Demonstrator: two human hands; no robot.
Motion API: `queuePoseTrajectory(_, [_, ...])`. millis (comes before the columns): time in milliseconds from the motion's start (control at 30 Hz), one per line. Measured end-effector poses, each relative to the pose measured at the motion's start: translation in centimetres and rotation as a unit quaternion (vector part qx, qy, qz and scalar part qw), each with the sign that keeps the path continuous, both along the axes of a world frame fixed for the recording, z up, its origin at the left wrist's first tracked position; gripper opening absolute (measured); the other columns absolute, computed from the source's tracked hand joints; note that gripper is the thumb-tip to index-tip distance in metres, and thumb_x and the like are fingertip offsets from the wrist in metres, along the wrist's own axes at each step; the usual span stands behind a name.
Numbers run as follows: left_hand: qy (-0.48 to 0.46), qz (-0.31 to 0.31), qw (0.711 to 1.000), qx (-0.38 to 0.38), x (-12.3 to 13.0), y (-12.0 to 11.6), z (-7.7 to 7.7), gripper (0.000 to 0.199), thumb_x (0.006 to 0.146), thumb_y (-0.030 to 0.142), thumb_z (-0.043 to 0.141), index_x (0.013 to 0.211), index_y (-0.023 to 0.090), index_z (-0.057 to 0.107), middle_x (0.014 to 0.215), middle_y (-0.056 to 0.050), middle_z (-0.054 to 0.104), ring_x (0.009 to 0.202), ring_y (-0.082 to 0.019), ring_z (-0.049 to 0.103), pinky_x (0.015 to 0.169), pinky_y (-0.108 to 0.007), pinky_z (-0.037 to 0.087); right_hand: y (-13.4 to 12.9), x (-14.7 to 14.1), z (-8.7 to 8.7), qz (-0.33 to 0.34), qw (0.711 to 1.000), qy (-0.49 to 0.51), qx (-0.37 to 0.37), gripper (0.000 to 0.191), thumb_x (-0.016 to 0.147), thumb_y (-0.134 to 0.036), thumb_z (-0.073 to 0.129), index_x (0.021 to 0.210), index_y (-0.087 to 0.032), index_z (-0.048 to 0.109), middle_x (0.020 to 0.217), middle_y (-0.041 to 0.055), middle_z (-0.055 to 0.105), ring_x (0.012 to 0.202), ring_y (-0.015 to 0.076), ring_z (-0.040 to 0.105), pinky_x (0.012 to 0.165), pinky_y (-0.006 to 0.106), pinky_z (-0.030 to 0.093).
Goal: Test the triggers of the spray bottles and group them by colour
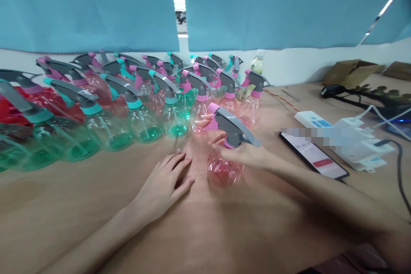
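Observation:
My right hand is wrapped round the neck of a pink spray bottle with a grey and pink trigger head; some fingers reach forward near the trigger. The bottle is upright, and the hand covers part of its neck. Lying on the table to the left, my left hand is empty, fingers stretched and slightly apart. Just beyond the hands stand a green spray bottle with a turquoise collar and another pink spray bottle, part of a crowded group.
Several green and pink bottles fill the table's back left, among them a clear green one. To the right lie a phone, a white power strip with cables and an open cardboard box. A blue curtain hangs behind.

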State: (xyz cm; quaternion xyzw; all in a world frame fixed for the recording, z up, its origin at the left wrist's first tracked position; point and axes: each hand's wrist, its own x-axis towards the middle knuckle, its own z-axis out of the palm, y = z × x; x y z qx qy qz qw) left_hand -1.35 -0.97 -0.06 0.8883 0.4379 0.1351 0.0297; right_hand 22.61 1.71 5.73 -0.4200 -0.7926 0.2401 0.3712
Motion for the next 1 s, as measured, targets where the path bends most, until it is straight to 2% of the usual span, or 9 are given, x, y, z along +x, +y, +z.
queuePoseTrajectory(100, [0.003, 0.000, 1.000, 0.000, 0.04, 0.05, 0.01, 0.047, 0.096, 0.046, 0.044, 0.132, 0.016, 0.052, 0.140, -0.014, 0.051, 0.129, -0.030, 0.044, 0.104, -0.050, 0.039, -0.13, -0.03, 0.11, 0.012, 0.999, 0.041, -0.011, 0.028, 0.075, -0.020, 0.049, 0.098, -0.027, 0.064, 0.082, 0.0010, 0.064, 0.078, 0.0180, 0.062, 0.065, 0.029, 0.055])
queuePoseTrajectory(267, [0.005, -0.002, 1.000, -0.001, 0.00, 0.06, 0.07, 0.048, 0.096, 0.047, 0.044, 0.132, 0.016, 0.052, 0.141, -0.014, 0.050, 0.129, -0.031, 0.044, 0.104, -0.050, 0.038, -0.29, -0.03, 0.53, 0.018, 0.997, 0.064, -0.024, 0.034, 0.070, -0.020, 0.051, 0.100, -0.027, 0.065, 0.078, 0.0014, 0.065, 0.085, 0.0215, 0.062, 0.066, 0.031, 0.055])
queuePoseTrajectory(533, [0.006, -0.004, 1.000, -0.005, -0.04, 0.03, 0.18, 0.046, 0.097, 0.046, 0.045, 0.131, 0.016, 0.053, 0.140, -0.014, 0.050, 0.129, -0.030, 0.044, 0.105, -0.050, 0.038, -0.46, -0.29, 0.54, 0.022, 0.995, 0.094, -0.018, 0.022, 0.069, -0.016, 0.050, 0.084, -0.024, 0.063, 0.082, 0.0009, 0.067, 0.073, 0.0157, 0.060, 0.067, 0.029, 0.055])
queuePoseTrajectory(700, [0.005, -0.005, 1.000, -0.001, -0.16, -0.01, 0.00, 0.046, 0.097, 0.046, 0.044, 0.132, 0.018, 0.052, 0.140, -0.013, 0.050, 0.129, -0.030, 0.044, 0.104, -0.049, 0.039, -0.35, -0.18, 0.34, 0.059, 0.992, 0.108, -0.024, 0.026, 0.070, -0.015, 0.046, 0.088, -0.025, 0.063, 0.083, -0.0005, 0.067, 0.064, 0.0123, 0.057, 0.061, 0.027, 0.051])
queuePoseTrajectory(900, [0.011, -0.007, 1.000, 0.001, -0.11, -0.03, 0.09, 0.047, 0.097, 0.045, 0.044, 0.132, 0.015, 0.051, 0.140, -0.014, 0.050, 0.128, -0.030, 0.044, 0.104, -0.050, 0.039, -0.31, -0.28, 0.63, 0.031, 0.994, 0.103, -0.018, 0.028, 0.065, -0.016, 0.047, 0.087, -0.025, 0.062, 0.078, -0.0010, 0.066, 0.068, 0.0146, 0.059, 0.062, 0.028, 0.051])
queuePoseTrajectory(1000, [0.009, -0.006, 1.000, -0.002, -0.10, -0.06, 0.16, 0.046, 0.097, 0.045, 0.044, 0.131, 0.016, 0.052, 0.139, -0.013, 0.051, 0.127, -0.030, 0.045, 0.103, -0.050, 0.039, -0.44, -0.30, 0.90, 0.047, 0.992, 0.117, -0.018, 0.038, 0.064, -0.015, 0.045, 0.097, -0.026, 0.062, 0.081, -0.0013, 0.065, 0.062, 0.0130, 0.055, 0.060, 0.028, 0.049])
